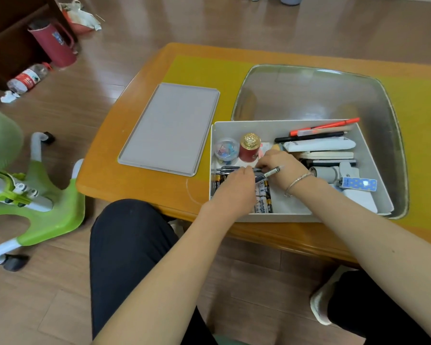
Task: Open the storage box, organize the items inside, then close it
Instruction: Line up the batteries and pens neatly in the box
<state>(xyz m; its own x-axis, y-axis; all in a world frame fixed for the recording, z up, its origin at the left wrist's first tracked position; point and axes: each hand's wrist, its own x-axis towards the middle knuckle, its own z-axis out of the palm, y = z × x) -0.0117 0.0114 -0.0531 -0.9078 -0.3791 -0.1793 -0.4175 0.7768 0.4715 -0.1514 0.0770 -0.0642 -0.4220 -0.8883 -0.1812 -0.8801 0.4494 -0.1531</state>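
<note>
We see an open white rectangular storage box (279, 127) on a wooden table (125, 135), its flat grey lid (169, 128) lying apart to the left. Both hands reach into the box's near left part. Our left hand (234, 185) lies over black-and-gold batteries (265, 197), and our right hand (279, 165), a silver bracelet (296, 181) on its wrist, pinches a dark pen (268, 174). Farther back stand a clear round tub of coloured clips (225, 150) and a red jar with a gold cap (249, 148). An orange marker (325, 127) lies along the far wall.
</note>
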